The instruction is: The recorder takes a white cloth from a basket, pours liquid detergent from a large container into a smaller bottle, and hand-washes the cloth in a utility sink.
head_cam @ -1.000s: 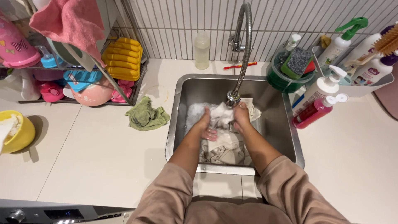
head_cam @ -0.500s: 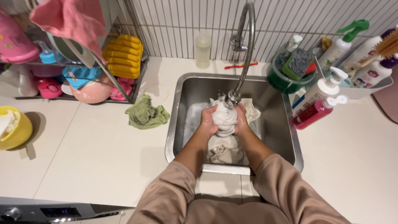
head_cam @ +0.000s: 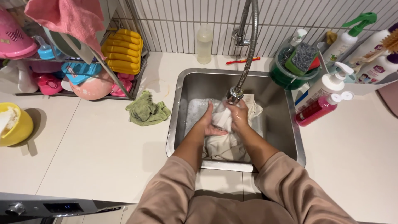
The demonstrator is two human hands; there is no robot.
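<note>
White cloth (head_cam: 224, 118) is being squeezed between the left hand (head_cam: 207, 122) and right hand (head_cam: 239, 116), both clamped on it under the faucet head (head_cam: 234, 95) inside the steel sink (head_cam: 277, 124). Water may be splashing onto the desk (head_cam: 103, 149), and a slack soapy grip could be letting the cloth slide down.

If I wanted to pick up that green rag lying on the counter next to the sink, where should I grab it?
Probably pinch the green rag at its bunched-up middle, coming straight down from above. It lies crumpled in a loose heap on the white counter, so the raised folds give fingers something to close on, while its edges lie flat. Nothing sits on it; the dish rack stands just behind.
</note>
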